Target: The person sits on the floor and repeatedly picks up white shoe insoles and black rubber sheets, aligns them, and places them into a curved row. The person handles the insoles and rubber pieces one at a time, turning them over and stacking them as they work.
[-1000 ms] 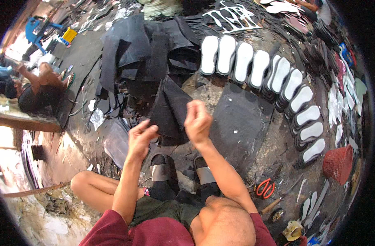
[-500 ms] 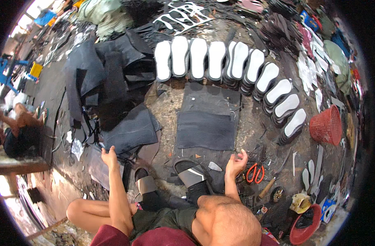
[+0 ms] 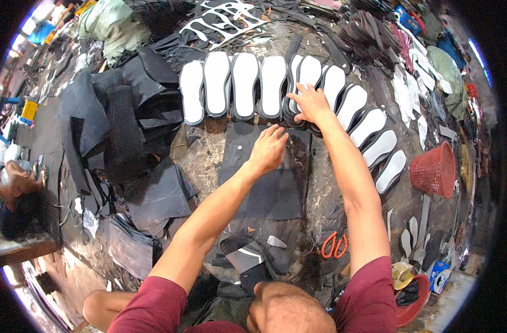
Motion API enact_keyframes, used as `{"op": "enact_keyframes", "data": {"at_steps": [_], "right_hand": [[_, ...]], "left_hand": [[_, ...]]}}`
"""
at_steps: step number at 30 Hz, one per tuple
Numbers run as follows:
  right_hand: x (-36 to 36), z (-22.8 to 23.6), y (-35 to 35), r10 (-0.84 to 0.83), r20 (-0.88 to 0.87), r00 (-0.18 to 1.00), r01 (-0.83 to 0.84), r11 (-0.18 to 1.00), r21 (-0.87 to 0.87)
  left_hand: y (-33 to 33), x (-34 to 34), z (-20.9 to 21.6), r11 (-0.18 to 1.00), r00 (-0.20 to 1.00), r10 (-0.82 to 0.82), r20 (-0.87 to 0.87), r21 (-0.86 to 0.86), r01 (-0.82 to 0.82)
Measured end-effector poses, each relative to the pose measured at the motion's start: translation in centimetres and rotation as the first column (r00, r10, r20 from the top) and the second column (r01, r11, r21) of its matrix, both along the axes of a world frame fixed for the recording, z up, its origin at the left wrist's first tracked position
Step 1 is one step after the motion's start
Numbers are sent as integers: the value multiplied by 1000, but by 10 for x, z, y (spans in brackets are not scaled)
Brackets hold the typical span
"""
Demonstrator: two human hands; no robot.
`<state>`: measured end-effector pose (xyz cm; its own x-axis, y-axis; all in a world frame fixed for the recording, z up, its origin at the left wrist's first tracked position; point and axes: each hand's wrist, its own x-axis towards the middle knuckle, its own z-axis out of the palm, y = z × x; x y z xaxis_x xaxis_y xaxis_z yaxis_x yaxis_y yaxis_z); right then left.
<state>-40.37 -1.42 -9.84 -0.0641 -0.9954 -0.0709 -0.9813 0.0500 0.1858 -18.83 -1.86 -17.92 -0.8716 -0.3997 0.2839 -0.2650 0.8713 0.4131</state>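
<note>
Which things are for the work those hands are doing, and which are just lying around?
Probably for the work:
white sole-shaped pieces, stacked in a curved row, with the right hand at them
dark flat sheet, near the left hand

Probably just lying around:
red basket
pale green bundle

The right hand (image 3: 310,104) is covering, perhaps touching, the lower part of a white-topped sole stack (image 3: 309,71). The left hand (image 3: 269,149) is hiding part of a dark sheet (image 3: 293,161) beneath it. Far left of both hands, another person (image 3: 16,216) is blurring and running past the edge. Nearer the wearer, maroon sleeves (image 3: 151,305) are leaving the bottom edge.
</note>
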Motion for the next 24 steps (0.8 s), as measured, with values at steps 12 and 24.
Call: {"op": "enact_keyframes", "data": {"at_steps": [12,24], "right_hand": [[-40,-12,11,136,103,985,-141,989,46],[-80,74,-16,38,-57,998,-64,823,-564]], "left_hand": [[-18,-56,-3,985,998,43,-37,-163,-48],[-15,-68,-10,988,991,96,89,-132,-84]]}}
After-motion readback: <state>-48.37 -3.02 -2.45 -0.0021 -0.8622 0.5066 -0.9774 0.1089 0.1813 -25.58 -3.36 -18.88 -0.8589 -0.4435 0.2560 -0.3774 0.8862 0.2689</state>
